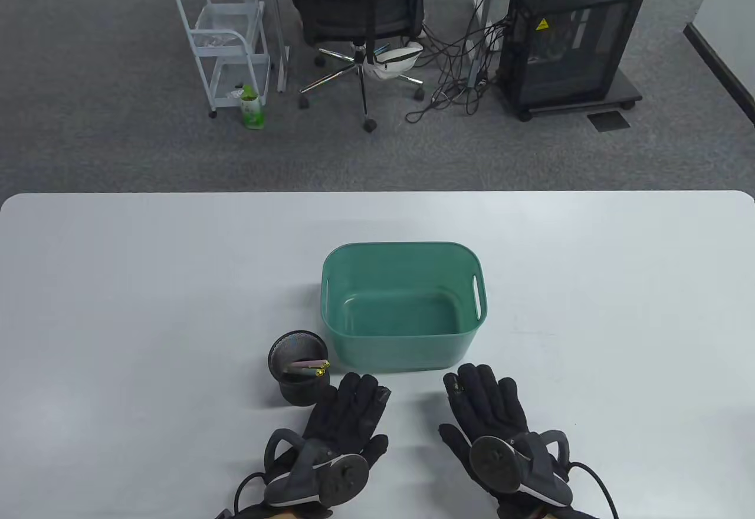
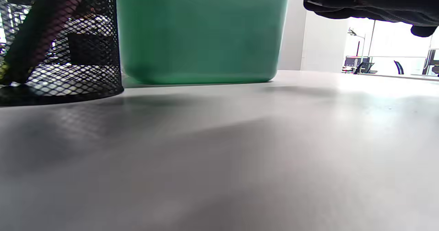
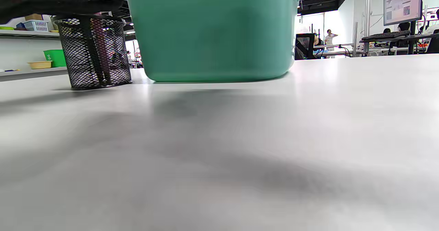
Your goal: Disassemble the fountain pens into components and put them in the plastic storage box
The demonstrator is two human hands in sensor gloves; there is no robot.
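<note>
**Both hands flat on bench; pens in mesh cup, storage box empty**

The white rectangular bench [image 1: 118, 283] carries a teal-green plastic storage box [image 1: 404, 354] with rounded corners and slot handles at its two short ends. Its long axis runs left to right across the table view. Its interior shows bare floor only.

Just beside the box's near left corner stands a black wire-mesh cylindrical pen cup [image 1: 296, 392], upright. Fountain pens [image 1: 307, 367] lean inside it: a pink-barrelled one and a darker one, with gold-coloured ends resting on the cup's right rim, toward the box. Their long axes run left to right, tilted up to the right. How many pens there are cannot be determined.

The left hand [image 1: 348, 413], in a black sensor glove with a grey tracker on its back, lies palm down on the bench, fingers straight and pointing away from the person, grasping nothing; its fingertips lie just beside the cup.

The right hand [image 1: 486, 407], likewise gloved, lies palm down with straight, released fingers pointing toward the box's near wall, apart from it.
</note>
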